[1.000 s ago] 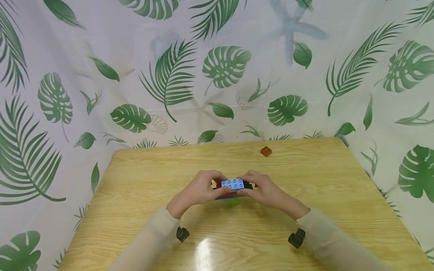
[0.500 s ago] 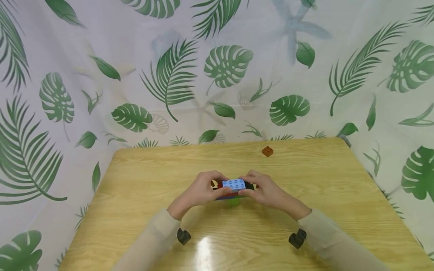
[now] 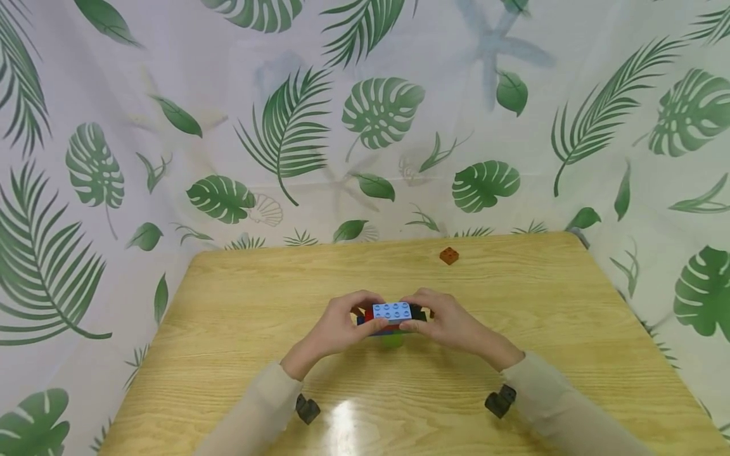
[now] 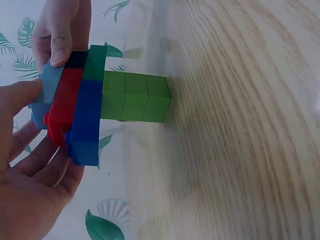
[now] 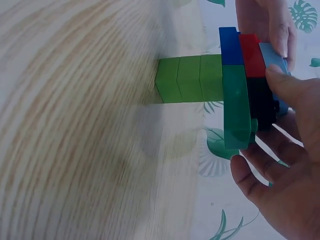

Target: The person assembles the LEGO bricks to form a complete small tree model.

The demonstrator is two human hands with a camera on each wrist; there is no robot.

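Note:
A stack of toy building bricks stands upright on the table. Three light green bricks [image 4: 135, 96] form its narrow column. Above them lie a blue brick [image 4: 87, 122] and a green brick [image 5: 236, 107] end to end, then a red brick [image 4: 65, 105] beside a black brick [image 5: 262, 100]. A light blue brick [image 3: 392, 311] tops it, studs up. My left hand [image 3: 336, 326] pinches the light blue brick's left end, thumb in front and fingers behind. At its right end my right hand [image 3: 447, 320] pinches it likewise; the rear fingertips are partly hidden.
A small orange-brown brick [image 3: 449, 255] lies near the table's back edge, right of the stack. The wooden table [image 3: 256, 278] meets a white leaf-patterned cloth [image 3: 319, 126] behind and at both sides. A dark wrist camera [image 3: 308, 409] hangs below the left sleeve.
My left fingers have shifted slightly, and the blue brick's left end shows more below them. Both hands stay at the light blue brick; the stack keeps its place.

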